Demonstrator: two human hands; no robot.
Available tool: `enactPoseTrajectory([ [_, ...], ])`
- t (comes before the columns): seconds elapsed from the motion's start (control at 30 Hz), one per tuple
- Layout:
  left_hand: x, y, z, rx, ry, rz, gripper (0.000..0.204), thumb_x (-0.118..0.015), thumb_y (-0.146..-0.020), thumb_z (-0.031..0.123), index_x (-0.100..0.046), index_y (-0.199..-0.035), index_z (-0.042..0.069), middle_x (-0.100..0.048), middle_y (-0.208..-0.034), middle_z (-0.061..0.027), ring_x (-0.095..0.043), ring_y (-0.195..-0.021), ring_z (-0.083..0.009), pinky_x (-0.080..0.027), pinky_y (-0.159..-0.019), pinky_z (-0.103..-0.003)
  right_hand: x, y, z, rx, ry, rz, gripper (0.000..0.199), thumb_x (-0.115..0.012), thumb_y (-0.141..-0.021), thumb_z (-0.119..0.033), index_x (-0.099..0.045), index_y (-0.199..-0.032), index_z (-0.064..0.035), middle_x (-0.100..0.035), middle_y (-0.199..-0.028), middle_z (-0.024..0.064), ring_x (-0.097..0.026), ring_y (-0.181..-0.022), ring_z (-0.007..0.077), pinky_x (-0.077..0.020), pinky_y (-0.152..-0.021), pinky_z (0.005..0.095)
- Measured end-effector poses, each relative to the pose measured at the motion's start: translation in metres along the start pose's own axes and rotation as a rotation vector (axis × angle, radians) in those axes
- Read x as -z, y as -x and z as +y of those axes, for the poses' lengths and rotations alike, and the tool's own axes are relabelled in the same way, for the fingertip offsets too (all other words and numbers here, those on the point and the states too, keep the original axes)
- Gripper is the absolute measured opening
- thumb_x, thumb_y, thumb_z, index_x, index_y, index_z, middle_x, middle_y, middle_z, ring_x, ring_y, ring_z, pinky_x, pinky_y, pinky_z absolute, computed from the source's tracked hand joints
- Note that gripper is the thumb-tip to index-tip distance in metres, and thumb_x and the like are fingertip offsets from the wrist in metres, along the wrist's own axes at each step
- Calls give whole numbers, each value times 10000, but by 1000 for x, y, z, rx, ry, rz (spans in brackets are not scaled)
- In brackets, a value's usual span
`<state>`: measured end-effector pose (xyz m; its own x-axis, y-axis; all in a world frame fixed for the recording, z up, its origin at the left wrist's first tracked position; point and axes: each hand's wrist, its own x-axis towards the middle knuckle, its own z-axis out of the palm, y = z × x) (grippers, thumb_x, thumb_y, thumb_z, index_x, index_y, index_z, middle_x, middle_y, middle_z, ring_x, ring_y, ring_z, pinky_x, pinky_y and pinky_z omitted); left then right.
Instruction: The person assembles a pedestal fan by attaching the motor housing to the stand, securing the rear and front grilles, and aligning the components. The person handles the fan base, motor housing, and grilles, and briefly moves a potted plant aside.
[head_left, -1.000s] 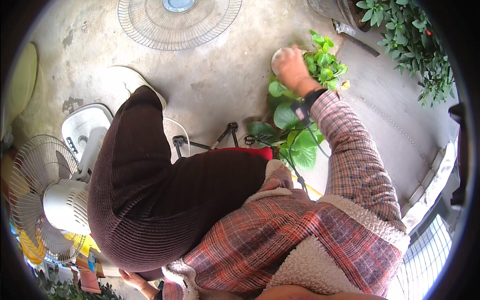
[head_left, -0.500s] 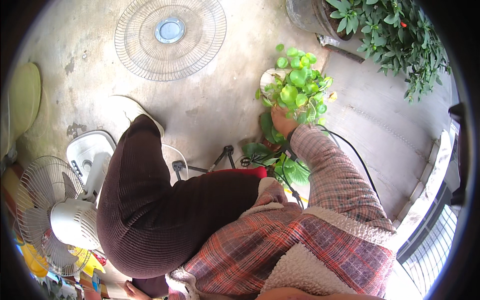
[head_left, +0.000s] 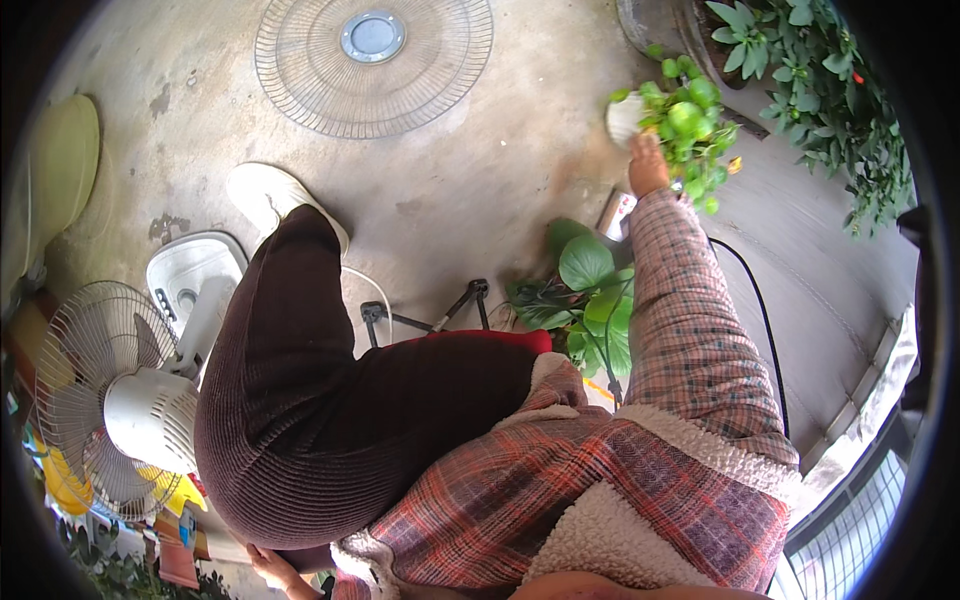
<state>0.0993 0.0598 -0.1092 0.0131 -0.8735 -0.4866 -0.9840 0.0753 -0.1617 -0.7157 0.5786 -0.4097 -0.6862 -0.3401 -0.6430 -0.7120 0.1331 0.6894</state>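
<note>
At the upper right, my right hand (head_left: 648, 168) is closed on a small potted plant with round bright green leaves (head_left: 690, 122). Its fingers lie at the side of the white pot (head_left: 625, 118), and the leaves partly hide their grip. My left hand (head_left: 272, 568) shows only in part at the lower edge, beside my dark trouser leg (head_left: 300, 430); its finger pose is unclear. Just below my right hand, a white oblong block with red marks (head_left: 617, 213) lies on the floor. Broad-leaved green foliage (head_left: 585, 262) is left of my right forearm.
A round wire fan grille (head_left: 440, 95) lies on the concrete floor. On the left stand a white fan (head_left: 150, 420) and its base (head_left: 195, 270). Black tripod-like legs (head_left: 478, 292) are near my knee. A black cable (head_left: 765, 305) runs right of my arm; a leafy bush (head_left: 840, 110) fills the upper right.
My right hand has carried the round-leaved plant away to the upper right, beyond the broad leaves. The white block with red marks has come into sight. The whole view has shifted slightly.
</note>
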Motion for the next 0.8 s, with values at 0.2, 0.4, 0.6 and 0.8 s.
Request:
enactPoseTrajectory([
  [0.2, 5, 3, 32, 26, 38, -27, 353, -490, -952, 271, -619, -1048, -42, -653, -935, -230, -608, -816, -354, -468, -784, -420, 58, 6, 6, 211, -1122, -77, 399, -544, -842, -138, -568, -1232, -58, -620, -1173, 195, -598, -1089, 329, -456, -953, 392],
  [0.4, 13, 4, 43, 27, 42, -40, 341, -492, -948, 259, -622, -1039, -43, -656, -933, -225, -613, -820, -347, -472, -781, -419, 101, 137, -80, 613, -968, -257, 337, -523, -859, -204, -612, -1160, -81, -626, -1130, 180, -591, -1070, 350, -464, -933, 445],
  [0.6, 15, 24, 36, 60, 67, -47, 329, -493, -943, 246, -625, -1030, -43, -660, -932, -221, -618, -823, -341, -476, -778, -418, 127, 228, -84, 716, -840, -740, 338, -561, -843, -304, -632, -1077, -70, -623, -1087, 190, -612, -996, 362, -491, -846, 473],
  [0.8, 21, 58, 25, 104, 95, -38, 318, -495, -939, 234, -629, -1020, -43, -663, -931, -217, -623, -826, -335, -480, -776, -417, 98, 208, -102, 163, -925, -271, 563, -670, -784, -311, -488, -1230, -19, -574, -1171, 214, -597, -1030, 372, -463, -903, 451],
])
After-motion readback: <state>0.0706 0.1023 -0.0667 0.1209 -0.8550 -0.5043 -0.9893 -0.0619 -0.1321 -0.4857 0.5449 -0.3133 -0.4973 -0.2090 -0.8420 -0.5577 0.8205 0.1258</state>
